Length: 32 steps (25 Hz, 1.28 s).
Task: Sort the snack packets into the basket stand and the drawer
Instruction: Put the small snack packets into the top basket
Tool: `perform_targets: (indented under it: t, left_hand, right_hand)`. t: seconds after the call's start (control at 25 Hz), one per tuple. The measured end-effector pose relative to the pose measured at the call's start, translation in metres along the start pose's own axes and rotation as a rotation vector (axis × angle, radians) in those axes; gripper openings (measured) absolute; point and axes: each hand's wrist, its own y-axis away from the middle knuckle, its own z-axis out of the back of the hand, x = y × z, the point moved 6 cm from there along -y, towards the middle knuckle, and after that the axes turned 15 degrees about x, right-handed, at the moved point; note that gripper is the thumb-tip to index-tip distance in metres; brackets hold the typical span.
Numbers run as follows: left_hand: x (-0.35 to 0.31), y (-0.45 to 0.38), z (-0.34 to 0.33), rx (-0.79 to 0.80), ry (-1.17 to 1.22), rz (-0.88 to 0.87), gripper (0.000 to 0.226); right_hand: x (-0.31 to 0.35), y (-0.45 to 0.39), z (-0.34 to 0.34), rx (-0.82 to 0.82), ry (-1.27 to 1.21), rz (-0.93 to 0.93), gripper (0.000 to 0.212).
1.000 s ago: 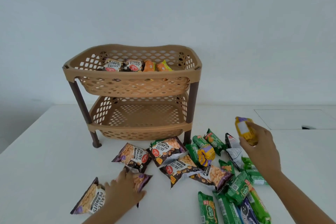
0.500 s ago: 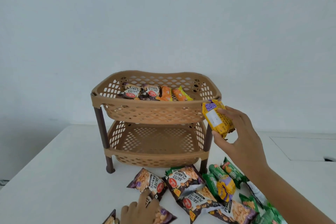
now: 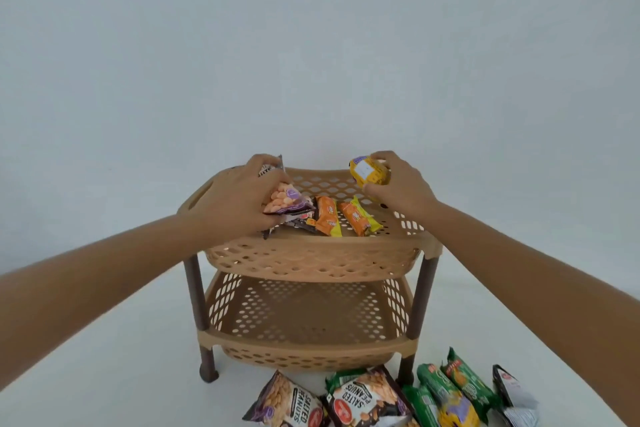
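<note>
Head view: at the centre of the frame a tan basket stand is seen on a white table. A peanut packet is gripped by the left hand over the left side of the top basket. A yellow packet is clasped by the right hand above the basket's right rear. Two orange packets are lying inside the top basket. The lower basket is bare. More snack packets are spread along the bottom edge, right of centre.
</note>
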Motion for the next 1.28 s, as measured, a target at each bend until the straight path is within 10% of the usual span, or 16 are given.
perform_targets:
  t: [0.24,0.72,0.84,1.12,1.28]
  left_hand:
    - [0.063,-0.043,-0.075,0.513,0.011,0.071,0.058]
    - [0.078,-0.03,-0.128,1.135,0.139,0.266,0.054]
    - [0.066,-0.034,-0.106,0.921,0.263,0.162,0.058]
    - [0.02,0.059,-0.019,-0.197,0.314,-0.101,0.053]
    - [-0.023,0.164,-0.065,-0.308,0.418,-0.063,0.04]
  right_hand:
    - [-0.048,-0.07,-0.029,0.236,0.425,-0.268,0.058]
    - [-0.059,-0.062,-0.04,0.475,0.418,-0.412,0.07]
    - [-0.018,-0.038,-0.019,0.28,0.183,-0.237,0.051]
    - [0.053,0.124,-0.023,-0.126,-0.04,0.272,0.03]
    - [0.008,0.188,-0.11,0.051,0.013,0.161,0.033]
